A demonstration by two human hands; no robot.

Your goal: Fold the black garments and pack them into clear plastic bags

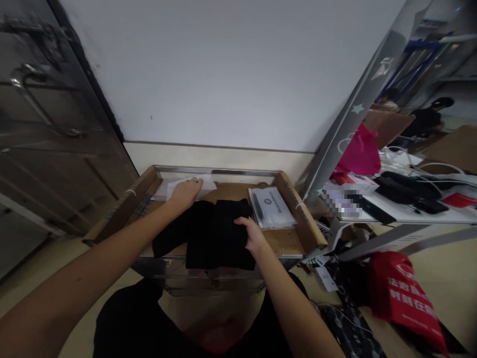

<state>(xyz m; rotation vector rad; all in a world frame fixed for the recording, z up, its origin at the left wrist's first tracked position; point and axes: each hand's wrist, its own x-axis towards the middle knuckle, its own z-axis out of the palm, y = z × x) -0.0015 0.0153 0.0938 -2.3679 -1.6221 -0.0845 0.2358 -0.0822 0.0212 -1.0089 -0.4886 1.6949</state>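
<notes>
Black folded cloth (219, 233) lies across the front of a cardboard-lined tray (286, 243), its lower edge hanging over the front rim. My right hand (252, 234) grips the cloth's right side, thumb on top and the other fingers mostly hidden. At the tray's back left, my left hand (188, 191) has its fingers curled down on a thin white plastic bag (208, 183) in a small stack; the fingertips are hard to see. To the right of the cloth, frosted packages (272, 208) with printed lettering lie stacked.
Cardboard walls border the tray on both sides, below a white wall panel (231, 74). A metal door (55, 114) stands at left. On the right, a white table (410, 214) carries a pink bag and black items; a red bag (406, 298) rests below. People sit farther back.
</notes>
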